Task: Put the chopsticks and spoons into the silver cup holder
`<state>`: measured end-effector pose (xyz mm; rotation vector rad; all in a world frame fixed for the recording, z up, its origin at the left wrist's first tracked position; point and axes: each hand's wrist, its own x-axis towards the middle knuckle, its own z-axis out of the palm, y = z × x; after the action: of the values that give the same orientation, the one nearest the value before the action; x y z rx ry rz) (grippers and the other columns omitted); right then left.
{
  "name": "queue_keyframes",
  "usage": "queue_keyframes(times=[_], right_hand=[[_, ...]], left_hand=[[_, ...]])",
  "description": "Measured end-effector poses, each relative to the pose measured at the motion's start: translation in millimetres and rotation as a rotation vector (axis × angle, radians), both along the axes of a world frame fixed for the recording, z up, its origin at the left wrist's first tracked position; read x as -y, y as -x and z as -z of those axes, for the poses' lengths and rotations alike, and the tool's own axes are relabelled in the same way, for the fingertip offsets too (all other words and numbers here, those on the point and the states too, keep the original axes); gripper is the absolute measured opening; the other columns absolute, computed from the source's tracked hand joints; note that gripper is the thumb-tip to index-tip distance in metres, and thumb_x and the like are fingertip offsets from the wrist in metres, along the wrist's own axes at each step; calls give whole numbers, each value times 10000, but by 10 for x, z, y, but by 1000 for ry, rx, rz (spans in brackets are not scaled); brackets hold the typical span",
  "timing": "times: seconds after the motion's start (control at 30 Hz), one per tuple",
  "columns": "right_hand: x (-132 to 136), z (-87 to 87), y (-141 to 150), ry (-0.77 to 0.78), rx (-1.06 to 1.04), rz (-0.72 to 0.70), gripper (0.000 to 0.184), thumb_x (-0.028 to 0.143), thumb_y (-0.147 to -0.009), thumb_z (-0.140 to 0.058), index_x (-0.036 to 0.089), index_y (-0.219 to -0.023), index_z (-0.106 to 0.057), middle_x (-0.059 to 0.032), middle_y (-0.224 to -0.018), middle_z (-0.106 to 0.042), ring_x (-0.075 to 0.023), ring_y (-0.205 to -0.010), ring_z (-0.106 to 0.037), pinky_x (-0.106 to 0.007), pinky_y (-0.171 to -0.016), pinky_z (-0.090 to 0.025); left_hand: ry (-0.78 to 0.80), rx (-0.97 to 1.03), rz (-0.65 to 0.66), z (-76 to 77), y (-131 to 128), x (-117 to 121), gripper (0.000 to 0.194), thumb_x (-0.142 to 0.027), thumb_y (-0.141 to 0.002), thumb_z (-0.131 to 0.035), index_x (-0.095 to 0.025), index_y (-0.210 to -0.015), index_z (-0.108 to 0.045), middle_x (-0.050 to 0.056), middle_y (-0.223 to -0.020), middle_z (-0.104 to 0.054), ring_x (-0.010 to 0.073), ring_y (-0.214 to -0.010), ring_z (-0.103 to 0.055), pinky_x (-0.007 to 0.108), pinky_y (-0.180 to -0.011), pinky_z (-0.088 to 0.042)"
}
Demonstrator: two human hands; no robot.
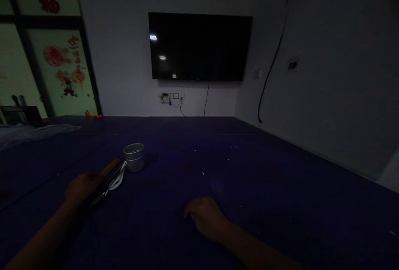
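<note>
With left hand, covers the near ends of some chopsticks beside a spoon and metal cup, can't tell if pinching tbh. With right hand, curls loosely at the purple table, can't tell how tightly.

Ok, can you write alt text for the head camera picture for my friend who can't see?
A person's left hand is at the near end of some brown sticks, beside a white spoon and a silver cup on a dark purple surface. The right hand is apart from them, fingers curled. Behind, a black TV hangs on a wall.
</note>
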<state>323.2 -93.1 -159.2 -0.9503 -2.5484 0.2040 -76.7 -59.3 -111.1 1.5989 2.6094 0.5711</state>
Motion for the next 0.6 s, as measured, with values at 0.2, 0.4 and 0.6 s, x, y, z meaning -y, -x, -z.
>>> queue_keyframes(times=[0.2, 0.4, 0.6], right_hand=[[15, -37, -3, 7, -1, -8, 383, 2, -677, -400, 192, -844, -688, -14, -862, -709, -139, -797, -652, -215, -739, -455], [12, -34, -2, -6, 3, -9, 389, 3, -687, -397, 199, -849, -690, -12, -859, -711, -138, -790, -656, -215, -732, -457], [23, -46, 1, -2, -7, -2, 385, 3, -678, -402, 191, -845, -694, -17, -854, -711, -141, -788, -658, -214, -732, -460]], left_hand=[[49, 136, 24, -7, 42, -26, 399, -412, -746, -413, -164, -918, -673, 84, -920, -709, 227, -802, -657, 246, -585, -469], [47, 151, -17, 4, 31, -30, 391, -430, -761, -395, -174, -886, -663, 90, -848, -710, 237, -781, -660, 250, -544, -468], [69, 92, -26, -23, -24, -18, 418, -444, -773, -373, -170, -888, -668, 124, -898, -700, 259, -813, -658, 266, -554, -470]])
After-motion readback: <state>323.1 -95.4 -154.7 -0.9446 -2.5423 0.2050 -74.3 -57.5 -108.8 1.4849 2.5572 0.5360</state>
